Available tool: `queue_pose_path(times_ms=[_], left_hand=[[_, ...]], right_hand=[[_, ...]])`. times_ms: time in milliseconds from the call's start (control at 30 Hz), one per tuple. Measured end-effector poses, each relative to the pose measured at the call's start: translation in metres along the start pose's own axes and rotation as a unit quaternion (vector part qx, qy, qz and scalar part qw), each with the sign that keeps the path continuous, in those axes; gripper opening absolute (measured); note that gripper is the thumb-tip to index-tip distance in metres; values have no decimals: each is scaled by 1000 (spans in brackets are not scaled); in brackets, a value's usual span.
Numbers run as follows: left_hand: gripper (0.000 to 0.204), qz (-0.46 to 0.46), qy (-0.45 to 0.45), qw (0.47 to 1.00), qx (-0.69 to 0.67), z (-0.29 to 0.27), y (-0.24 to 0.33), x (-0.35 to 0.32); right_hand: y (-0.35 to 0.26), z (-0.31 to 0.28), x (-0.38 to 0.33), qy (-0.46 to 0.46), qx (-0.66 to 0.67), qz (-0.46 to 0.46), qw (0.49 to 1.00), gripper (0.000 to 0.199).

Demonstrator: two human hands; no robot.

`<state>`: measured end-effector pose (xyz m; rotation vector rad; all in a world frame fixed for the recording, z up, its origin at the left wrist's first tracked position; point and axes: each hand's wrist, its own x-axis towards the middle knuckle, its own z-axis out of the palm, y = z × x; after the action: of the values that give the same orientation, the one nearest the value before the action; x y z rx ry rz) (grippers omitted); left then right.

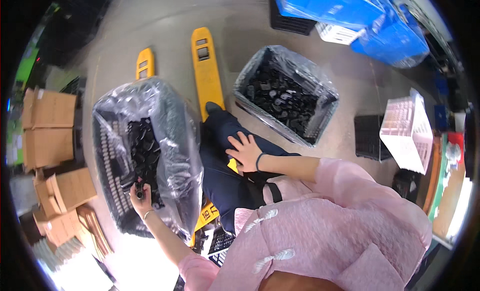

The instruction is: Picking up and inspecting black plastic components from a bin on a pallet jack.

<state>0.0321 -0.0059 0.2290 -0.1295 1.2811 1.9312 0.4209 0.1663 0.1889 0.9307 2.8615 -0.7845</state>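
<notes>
My left hand (141,203) is down inside a plastic-lined crate (108,156), its fingers closed on a small black part (140,190) with a round end. Under and beyond it lies a heap of similar black parts (142,146), too jumbled to tell apart. Clear plastic film (175,141) covers the crate's right side and folds over its rim. My right hand (245,152) rests on my thigh in dark trousers, fingers spread and holding nothing.
A yellow pallet jack's forks (210,78) reach away along the floor. To the right stands a second lined crate (267,118) of black parts. Cardboard boxes (50,146) line the left. Blue bins (332,8), a black crate (367,136) and a white basket (407,133) stand on the right.
</notes>
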Motion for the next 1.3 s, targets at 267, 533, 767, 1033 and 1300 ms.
queue_pose_path(times_ms=[267,533,767,1033,1300], left_hand=[[49,44,-179,983,-5,164,-43,-162],[45,-57,-256,939,-223,157,-84,-193],[47,-81,-291,934,-192,149,-110,-208],[47,-236,-252,904,-251,138,-172,-271],[52,-247,-319,899,-169,134,-174,-265]], right_hand=[[-85,-117,47,-19,645,-132,752,54],[-99,-161,32,-60,400,-275,872,52],[-82,-160,4,10,276,-272,922,46],[-22,-147,-39,-329,494,-122,796,42],[-19,-176,-47,-113,665,-6,738,38]])
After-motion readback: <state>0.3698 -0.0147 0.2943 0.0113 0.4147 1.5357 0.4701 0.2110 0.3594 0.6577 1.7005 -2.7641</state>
